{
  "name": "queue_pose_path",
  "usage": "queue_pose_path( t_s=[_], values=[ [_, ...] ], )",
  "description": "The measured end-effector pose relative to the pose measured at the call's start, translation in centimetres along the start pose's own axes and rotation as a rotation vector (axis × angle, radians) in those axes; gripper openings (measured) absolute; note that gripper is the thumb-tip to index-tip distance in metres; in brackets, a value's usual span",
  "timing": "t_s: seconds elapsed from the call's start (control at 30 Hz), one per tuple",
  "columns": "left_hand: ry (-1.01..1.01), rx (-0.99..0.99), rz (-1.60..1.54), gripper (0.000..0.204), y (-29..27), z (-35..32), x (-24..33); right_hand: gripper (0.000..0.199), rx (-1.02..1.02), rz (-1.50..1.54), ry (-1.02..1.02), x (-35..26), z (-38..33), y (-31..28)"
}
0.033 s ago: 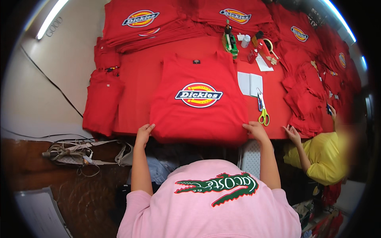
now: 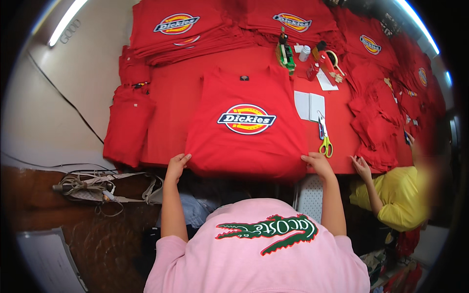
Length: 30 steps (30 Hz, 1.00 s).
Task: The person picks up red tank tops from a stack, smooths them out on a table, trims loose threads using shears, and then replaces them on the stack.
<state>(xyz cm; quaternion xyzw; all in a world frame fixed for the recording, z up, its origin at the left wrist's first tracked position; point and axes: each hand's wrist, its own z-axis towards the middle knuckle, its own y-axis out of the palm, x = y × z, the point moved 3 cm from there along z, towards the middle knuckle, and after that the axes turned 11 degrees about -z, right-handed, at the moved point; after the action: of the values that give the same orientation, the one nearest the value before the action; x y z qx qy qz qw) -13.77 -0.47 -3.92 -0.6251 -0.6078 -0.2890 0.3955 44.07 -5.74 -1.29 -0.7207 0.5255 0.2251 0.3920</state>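
A red sleeveless top (image 2: 246,154) lies front up on the red-covered table (image 2: 168,97), its neck away from me and a printed badge on its chest. Its lower part reaches over the table's near edge. My left hand (image 2: 178,165) pinches the garment's near left corner between thumb and fingers. At the near right corner, my right hand (image 2: 317,163) grips the cloth the same way. Right of the top lie yellow-handled scissors (image 2: 326,146) and an open notebook (image 2: 309,105).
Stacks of red tops (image 2: 190,41) line the far side, with folded red garments (image 2: 128,128) at the left. A green tape dispenser (image 2: 285,56), a white bottle (image 2: 304,53) and a tape roll (image 2: 332,59) stand beyond the notebook. A co-worker in yellow (image 2: 398,195) sits at right, near heaped red cloth (image 2: 373,122).
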Motion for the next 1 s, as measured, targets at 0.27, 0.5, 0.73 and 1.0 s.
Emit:
queue_pose_path(
  t_s=[0.27,0.5,0.73,1.0],
  values=[
    [0.05,-0.141,-0.031,0.026,-2.6,-2.2,5.3,0.019,-0.038,0.042,-0.173,-5.1,-2.6,-3.1],
    [0.007,-0.282,0.083,0.025,-5.1,-1.2,9.6,0.027,-0.046,-0.057,-0.281,-11.7,-3.3,-5.4],
    [0.513,-0.627,-0.599,0.042,-10.2,-3.1,24.6,0.024,0.388,0.414,-0.867,-23.3,-3.0,-11.4],
    [0.782,-0.248,-0.367,0.029,-16.7,11.6,46.5,0.025,0.101,0.48,-1.121,-53.1,12.5,-7.1]
  ],
)
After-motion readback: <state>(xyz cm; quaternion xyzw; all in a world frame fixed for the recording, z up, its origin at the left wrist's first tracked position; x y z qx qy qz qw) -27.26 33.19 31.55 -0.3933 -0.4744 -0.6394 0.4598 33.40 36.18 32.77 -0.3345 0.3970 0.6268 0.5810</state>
